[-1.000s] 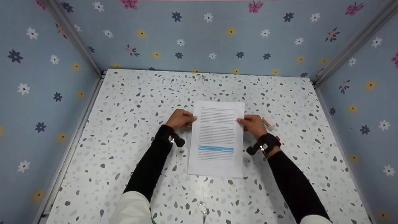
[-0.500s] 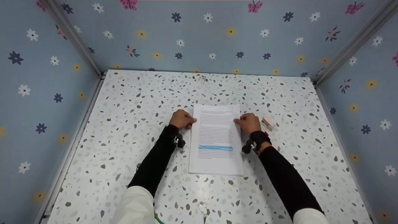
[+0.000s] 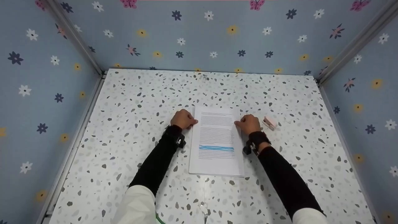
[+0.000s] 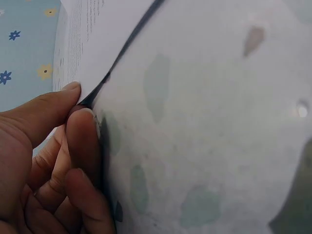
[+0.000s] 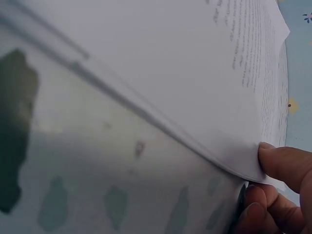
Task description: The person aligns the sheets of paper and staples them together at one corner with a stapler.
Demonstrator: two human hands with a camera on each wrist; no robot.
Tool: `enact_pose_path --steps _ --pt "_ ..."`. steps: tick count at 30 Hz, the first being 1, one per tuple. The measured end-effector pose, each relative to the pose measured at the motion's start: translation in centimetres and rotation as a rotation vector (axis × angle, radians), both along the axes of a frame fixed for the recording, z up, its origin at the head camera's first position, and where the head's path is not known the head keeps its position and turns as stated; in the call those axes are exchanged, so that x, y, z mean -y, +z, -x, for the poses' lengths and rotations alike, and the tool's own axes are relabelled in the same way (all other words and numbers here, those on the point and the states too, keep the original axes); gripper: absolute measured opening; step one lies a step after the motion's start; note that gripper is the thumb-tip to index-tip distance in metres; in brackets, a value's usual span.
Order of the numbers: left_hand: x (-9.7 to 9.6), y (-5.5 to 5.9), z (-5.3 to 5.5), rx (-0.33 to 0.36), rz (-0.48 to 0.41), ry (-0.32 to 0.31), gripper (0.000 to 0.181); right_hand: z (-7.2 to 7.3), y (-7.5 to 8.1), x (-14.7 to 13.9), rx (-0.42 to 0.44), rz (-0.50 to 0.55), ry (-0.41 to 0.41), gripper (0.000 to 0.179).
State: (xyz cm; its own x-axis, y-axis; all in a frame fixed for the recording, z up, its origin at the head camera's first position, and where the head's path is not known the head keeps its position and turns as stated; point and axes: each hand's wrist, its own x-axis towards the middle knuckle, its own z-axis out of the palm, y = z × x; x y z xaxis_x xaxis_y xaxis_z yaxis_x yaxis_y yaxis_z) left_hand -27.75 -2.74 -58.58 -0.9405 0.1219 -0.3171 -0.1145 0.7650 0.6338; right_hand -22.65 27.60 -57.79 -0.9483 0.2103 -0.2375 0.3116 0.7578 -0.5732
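Note:
A stack of printed paper sheets (image 3: 216, 165) lies near the middle of the table, a blue highlighted band across its lower text. My left hand (image 3: 184, 119) pinches the stack's left edge toward the top, thumb above and fingers beneath, as the left wrist view shows on the paper (image 4: 105, 34). Opposite it, my right hand (image 3: 249, 123) pinches the right edge between thumb and fingers; in the right wrist view the edge of the paper (image 5: 195, 112) lifts a little there. A small pale pink stapler (image 3: 269, 123) rests on the table just right of my right hand.
The speckled white table (image 3: 149, 93) is bounded by blue flowered panels (image 3: 192, 34) at the back and both sides. A green cord (image 3: 159, 219) shows beside the left sleeve. A small shiny thing (image 3: 204, 209) lies at the table's front.
The top of the stack has come down toward the table and slightly nearer. My right hand has shifted left with its edge of the paper, away from the stapler; both hands keep their pinch.

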Motion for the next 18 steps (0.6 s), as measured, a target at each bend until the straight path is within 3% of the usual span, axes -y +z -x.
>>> enact_pose_path --steps 12,18 --pt "-0.24 0.41 -0.17 -0.04 0.003 0.001 0.024 0.21 0.08 -0.24 -0.025 0.005 -0.015 0.029" --pt "-0.26 0.38 -0.09 -0.018 0.05 -0.013 0.027 0.14 0.18 -0.2 0.022 0.017 -0.025 0.031"
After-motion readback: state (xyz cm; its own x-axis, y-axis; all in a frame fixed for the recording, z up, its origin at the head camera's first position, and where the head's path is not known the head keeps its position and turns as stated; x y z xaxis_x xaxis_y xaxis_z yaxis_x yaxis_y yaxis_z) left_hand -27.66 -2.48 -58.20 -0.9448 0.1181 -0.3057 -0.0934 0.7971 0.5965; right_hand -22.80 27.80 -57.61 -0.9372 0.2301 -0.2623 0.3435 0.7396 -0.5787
